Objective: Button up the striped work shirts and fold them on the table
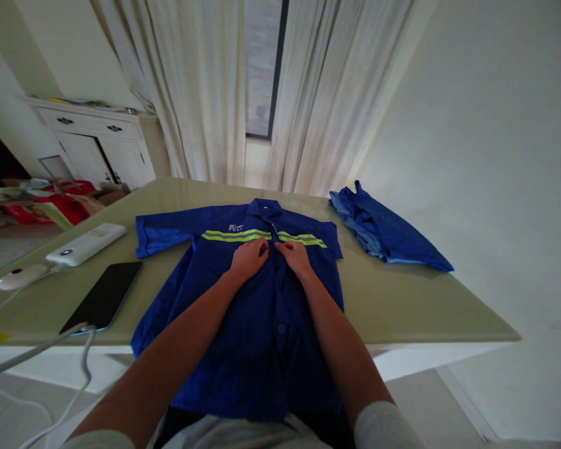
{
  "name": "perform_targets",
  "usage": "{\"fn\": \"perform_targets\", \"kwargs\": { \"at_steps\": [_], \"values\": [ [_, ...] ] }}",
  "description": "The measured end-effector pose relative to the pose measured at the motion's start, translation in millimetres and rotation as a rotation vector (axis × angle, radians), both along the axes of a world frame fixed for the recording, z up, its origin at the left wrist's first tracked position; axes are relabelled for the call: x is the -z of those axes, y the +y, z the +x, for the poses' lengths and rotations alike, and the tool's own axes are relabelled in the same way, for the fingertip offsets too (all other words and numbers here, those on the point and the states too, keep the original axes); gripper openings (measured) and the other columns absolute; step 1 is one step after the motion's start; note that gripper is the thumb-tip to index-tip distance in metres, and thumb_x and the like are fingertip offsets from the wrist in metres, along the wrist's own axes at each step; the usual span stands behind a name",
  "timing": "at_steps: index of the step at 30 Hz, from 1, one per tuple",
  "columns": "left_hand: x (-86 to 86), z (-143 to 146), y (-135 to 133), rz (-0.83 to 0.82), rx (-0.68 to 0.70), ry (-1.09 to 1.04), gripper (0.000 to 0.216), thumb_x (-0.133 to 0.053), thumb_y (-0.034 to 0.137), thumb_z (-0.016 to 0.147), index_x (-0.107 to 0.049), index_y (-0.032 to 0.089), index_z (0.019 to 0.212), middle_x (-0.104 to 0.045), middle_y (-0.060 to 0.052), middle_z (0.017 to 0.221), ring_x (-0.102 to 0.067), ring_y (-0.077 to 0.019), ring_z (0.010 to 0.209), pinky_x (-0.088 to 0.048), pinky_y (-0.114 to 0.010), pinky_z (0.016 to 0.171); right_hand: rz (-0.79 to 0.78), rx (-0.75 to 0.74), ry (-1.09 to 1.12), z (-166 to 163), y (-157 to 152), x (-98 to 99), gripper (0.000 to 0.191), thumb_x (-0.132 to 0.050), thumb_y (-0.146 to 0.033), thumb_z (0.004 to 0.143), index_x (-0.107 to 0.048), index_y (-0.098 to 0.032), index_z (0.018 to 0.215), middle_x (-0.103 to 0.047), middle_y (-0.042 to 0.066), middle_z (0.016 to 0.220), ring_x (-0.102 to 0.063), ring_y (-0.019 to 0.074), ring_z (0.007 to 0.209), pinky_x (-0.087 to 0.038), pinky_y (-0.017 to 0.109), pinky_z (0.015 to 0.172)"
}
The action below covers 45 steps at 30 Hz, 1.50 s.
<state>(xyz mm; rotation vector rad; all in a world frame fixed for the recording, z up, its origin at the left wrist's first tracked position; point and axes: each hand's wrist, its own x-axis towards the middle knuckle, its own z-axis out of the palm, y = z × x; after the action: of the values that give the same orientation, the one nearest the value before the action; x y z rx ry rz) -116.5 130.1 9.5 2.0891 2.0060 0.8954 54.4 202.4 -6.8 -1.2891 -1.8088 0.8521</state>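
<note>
A blue short-sleeved work shirt [229, 293] lies front up on the table, its collar away from me and its hem hanging over the near edge. A yellow-green and grey reflective band crosses the chest, with a pale printed mark above it on the left. My left hand [251, 257] pinches the front opening just below the band. Beside it, my right hand [293, 254] has its fingers closed on the opposite edge of the opening. Whatever small part lies between the fingertips is hidden. Lower down the front, a button [281, 328] shows.
More folded blue clothing [388, 231] lies at the table's right. On the left are a black-screened phone [105, 296], a white power bank [86, 244] and a white cable [86, 358]. Curtains [201, 93] hang behind the table [402, 312]; a white cabinet [93, 140] stands at back left.
</note>
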Motion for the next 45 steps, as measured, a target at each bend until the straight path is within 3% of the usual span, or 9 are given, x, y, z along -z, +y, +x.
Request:
{"fn": "perform_targets", "kwargs": {
  "at_steps": [6, 12, 18, 21, 24, 32, 37, 41, 45],
  "values": [
    [-0.9, 0.1, -0.4, -0.008, 0.003, -0.008, 0.015, -0.059, 0.029, 0.093, -0.067, 0.026, 0.105, -0.077, -0.002, 0.105, -0.071, -0.0233, 0.099, -0.051, -0.032, 0.083, -0.161, -0.246, 0.162, 8.8, 1.8, 0.6, 0.027, -0.077, -0.038, 0.070, -0.075, -0.019, 0.089, -0.070, 0.000, 0.076, -0.060, 0.0151, 0.064, -0.046, 0.025, 0.059],
    [0.5, -1.1, 0.6, 0.010, 0.042, -0.002, 0.015, -0.059, 0.030, 0.094, -0.068, 0.026, 0.105, -0.076, -0.003, 0.105, -0.070, -0.0237, 0.098, -0.052, -0.033, 0.084, -0.169, -0.159, 0.182, 8.6, 2.9, 1.6, 0.020, -0.076, -0.037, 0.072, -0.068, -0.020, 0.079, -0.066, -0.001, 0.067, -0.055, 0.0138, 0.054, -0.042, 0.025, 0.049],
    [0.1, -1.2, -0.7, 0.052, 0.092, 0.005, 0.014, -0.060, 0.028, 0.093, -0.070, 0.026, 0.102, -0.075, -0.003, 0.107, -0.069, -0.0227, 0.100, -0.052, -0.032, 0.088, -0.160, -0.150, 0.104, 9.1, 0.7, -3.3, 0.027, -0.074, -0.043, 0.076, -0.066, -0.019, 0.067, -0.059, -0.002, 0.054, -0.051, 0.0127, 0.047, -0.040, 0.025, 0.046],
    [1.0, -1.0, -0.6, 0.074, 0.080, 0.002, 0.014, -0.060, 0.028, 0.093, -0.071, 0.026, 0.100, -0.074, -0.003, 0.108, -0.068, -0.0222, 0.101, -0.052, -0.032, 0.090, -0.207, -0.233, 0.145, 10.4, -0.6, -4.7, 0.017, -0.075, -0.034, 0.071, -0.072, -0.018, 0.076, -0.062, -0.003, 0.060, -0.051, 0.0117, 0.049, -0.040, 0.024, 0.047],
    [1.7, -0.9, 0.2, 0.084, 0.072, -0.006, 0.015, -0.059, 0.027, 0.094, -0.071, 0.026, 0.102, -0.074, -0.004, 0.110, -0.068, -0.0222, 0.103, -0.052, -0.032, 0.091, -0.204, -0.286, 0.183, 9.9, -1.4, -3.7, 0.021, -0.074, -0.032, 0.070, -0.075, -0.019, 0.085, -0.066, -0.003, 0.067, -0.052, 0.0114, 0.052, -0.040, 0.023, 0.049],
    [-1.9, -2.2, -1.4, 0.039, 0.080, 0.021, 0.019, -0.058, 0.032, 0.096, -0.072, 0.029, 0.108, -0.077, -0.001, 0.112, -0.070, -0.0238, 0.105, -0.052, -0.033, 0.088, -0.039, -0.125, 0.144, 2.4, 2.3, 4.4, 0.018, -0.068, -0.032, 0.073, -0.074, -0.018, 0.082, -0.070, 0.000, 0.072, -0.060, 0.0158, 0.064, -0.044, 0.025, 0.059],
    [-4.0, -1.2, -3.2, 0.015, 0.096, 0.071, 0.021, -0.055, 0.031, 0.097, -0.072, 0.029, 0.110, -0.076, -0.002, 0.114, -0.070, -0.0234, 0.104, -0.052, -0.032, 0.088, 0.063, -0.135, 0.059, 0.9, 0.0, 4.3, 0.018, -0.065, -0.026, 0.071, -0.075, -0.019, 0.083, -0.071, 0.001, 0.074, -0.062, 0.0165, 0.066, -0.047, 0.026, 0.063],
    [-2.9, -0.7, -2.8, 0.000, 0.087, 0.111, 0.022, -0.054, 0.031, 0.098, -0.071, 0.029, 0.112, -0.075, -0.003, 0.116, -0.069, -0.0232, 0.105, -0.051, -0.031, 0.087, 0.084, -0.167, 0.054, 1.3, -3.1, 1.3, 0.016, -0.065, -0.025, 0.071, -0.075, -0.019, 0.083, -0.069, 0.000, 0.070, -0.061, 0.0157, 0.063, -0.046, 0.026, 0.060],
    [-1.7, -1.9, -2.8, 0.028, 0.098, 0.093, 0.022, -0.054, 0.031, 0.098, -0.071, 0.029, 0.111, -0.075, -0.002, 0.114, -0.069, -0.0231, 0.104, -0.051, -0.032, 0.088, -0.010, -0.171, 0.122, 1.2, -2.8, 0.3, 0.023, -0.055, -0.033, 0.083, -0.073, -0.021, 0.078, -0.060, -0.002, 0.056, -0.054, 0.0143, 0.049, -0.040, 0.025, 0.049]
  ]
}}
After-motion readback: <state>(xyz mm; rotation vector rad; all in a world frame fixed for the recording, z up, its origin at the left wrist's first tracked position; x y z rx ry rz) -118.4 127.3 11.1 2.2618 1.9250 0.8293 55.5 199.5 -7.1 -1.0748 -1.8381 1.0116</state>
